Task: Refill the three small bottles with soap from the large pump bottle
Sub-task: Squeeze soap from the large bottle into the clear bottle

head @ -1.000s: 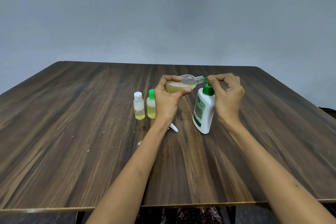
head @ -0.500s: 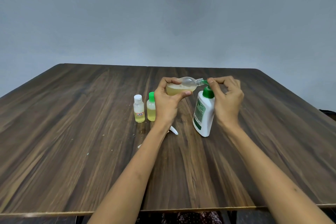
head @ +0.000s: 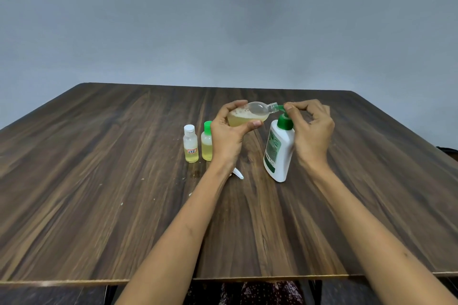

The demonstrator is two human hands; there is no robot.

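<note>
My left hand (head: 229, 134) grips a clear small bottle (head: 250, 114) held sideways, part full of yellowish soap, its open neck against the green spout of the large white pump bottle (head: 278, 153). My right hand (head: 311, 131) rests on the green pump head, fingers curled over it. The pump bottle stands on the wooden table (head: 99, 181). Left of my left hand stand two more small bottles, both holding yellow liquid: one with a white cap (head: 190, 143), one with a green cap (head: 207, 142).
A white cap or sprayer piece (head: 238, 173) lies on the table just under my left wrist. Small white specks dot the wood to the left. The table's near edge runs below my forearms. A grey wall is behind.
Almost nothing differs: both hands keep their hold, the small bottle stays at the spout, and only the camera view has shifted slightly.
</note>
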